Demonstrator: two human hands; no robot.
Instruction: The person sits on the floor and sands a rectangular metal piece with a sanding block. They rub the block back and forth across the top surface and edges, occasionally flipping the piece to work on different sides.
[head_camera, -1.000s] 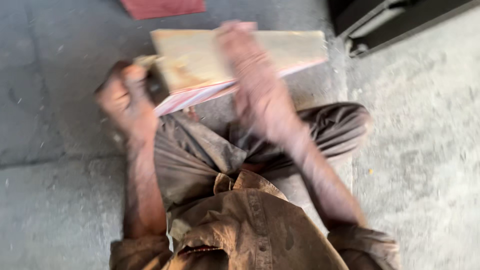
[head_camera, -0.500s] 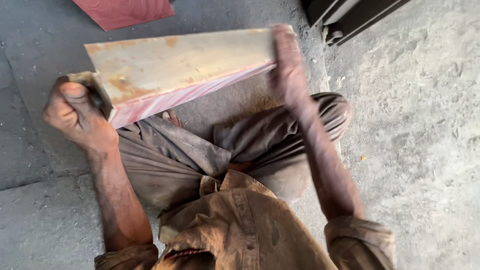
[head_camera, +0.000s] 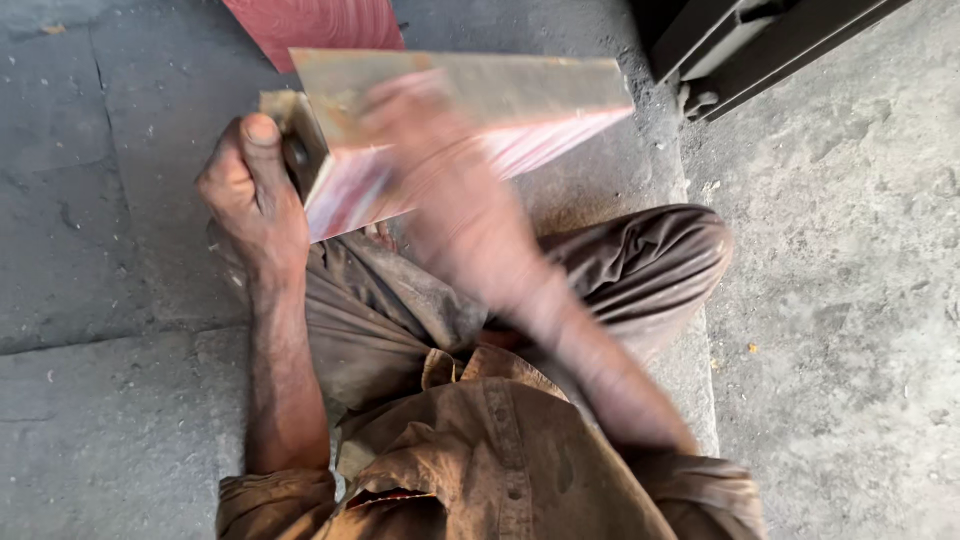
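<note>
A long wooden plank (head_camera: 540, 95) with a pale top face and a reddish-pink side lies across my lap, tilted on edge. My left hand (head_camera: 255, 190) grips its left end, thumb up against the end face. My right hand (head_camera: 420, 150) is motion-blurred over the plank's left half, lying against the top face; whether it holds anything there cannot be made out. I sit on the floor with my legs in brown trousers (head_camera: 620, 265) folded under the plank.
A red board (head_camera: 315, 22) lies on the grey concrete floor (head_camera: 100, 200) just beyond the plank. A dark metal frame (head_camera: 760, 45) stands at the top right. Rough pale concrete (head_camera: 850, 300) spreads to the right.
My right hand has swept from the plank's right end leftward to its left half. The left hand keeps its grip on the left end. The view has shifted slightly.
</note>
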